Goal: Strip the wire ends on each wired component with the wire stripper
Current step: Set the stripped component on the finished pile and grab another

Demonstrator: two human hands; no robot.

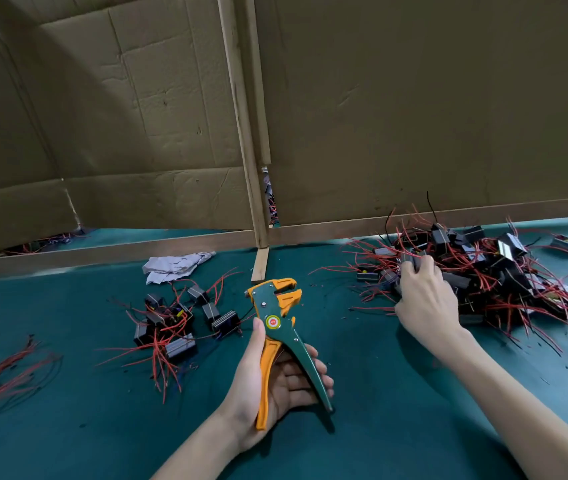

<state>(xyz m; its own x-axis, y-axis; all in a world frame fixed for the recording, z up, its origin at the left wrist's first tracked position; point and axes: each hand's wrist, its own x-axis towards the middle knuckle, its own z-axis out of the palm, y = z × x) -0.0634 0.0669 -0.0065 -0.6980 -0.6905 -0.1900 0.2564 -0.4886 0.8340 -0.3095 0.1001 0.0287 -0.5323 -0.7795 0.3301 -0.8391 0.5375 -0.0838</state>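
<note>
Stripper (277,327) gripped in left hand (275,386) over open mat (362,375); right hand (424,299) clutches component (409,259) at pile (490,271) edge.

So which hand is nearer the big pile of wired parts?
Right. The right hand grips a part in the pile; the left hand holds the wire stripper, well left of it.

My view: a cardboard-walled workbench.
A teal-green cloth-covered tabletop (68,427) meets a low brown wooden rail (102,252); above it I see creased brown corrugated cardboard panels (414,116), split by a pale upright wooden post (242,116). The light is dim, with a broad shadow across the left panel.
</note>
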